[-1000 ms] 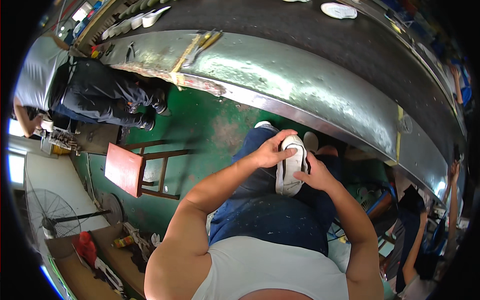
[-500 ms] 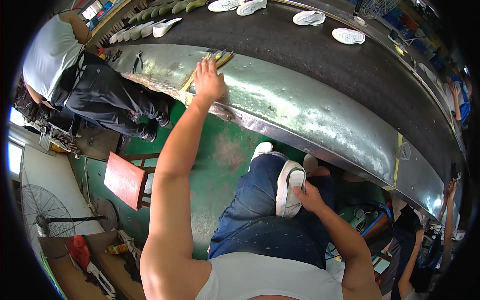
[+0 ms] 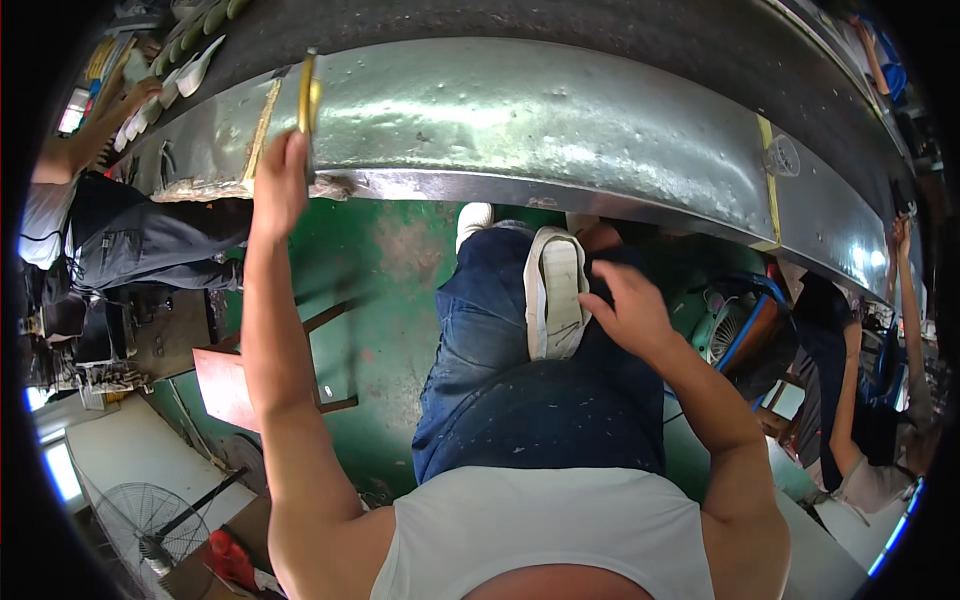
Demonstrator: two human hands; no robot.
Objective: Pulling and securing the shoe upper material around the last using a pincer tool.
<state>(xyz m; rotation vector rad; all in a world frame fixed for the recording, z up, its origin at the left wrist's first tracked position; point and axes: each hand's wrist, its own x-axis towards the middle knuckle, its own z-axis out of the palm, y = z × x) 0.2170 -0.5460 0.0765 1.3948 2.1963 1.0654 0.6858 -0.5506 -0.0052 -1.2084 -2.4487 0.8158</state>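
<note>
My left hand (image 3: 284, 188) is closed around a slim yellow tool (image 3: 309, 95) over the near edge of the metal-topped bench. Its upper part sticks up past my fingers; its working end is too unclear to name. Across my lap lies a white shoe (image 3: 556, 295), its pale sole facing up, over my blue trousers (image 3: 490, 370). My right hand (image 3: 635, 308) is open just right of the shoe, thumb and fingers apart, the fingertips close to its side.
The metal bench top (image 3: 450, 110) runs across in front, with a dark belt (image 3: 480, 20) behind it. A clear cup (image 3: 782, 157) stands at right. Pale shoe parts (image 3: 190, 75) lie far left near a co-worker's hand (image 3: 143, 92). A stool (image 3: 225, 385) and a fan (image 3: 150, 525) are at left.
My left hand has lifted off the bench with the yellow tool in it. My right hand has let go of the shoe and spread its fingers. The view has shifted to the right.
</note>
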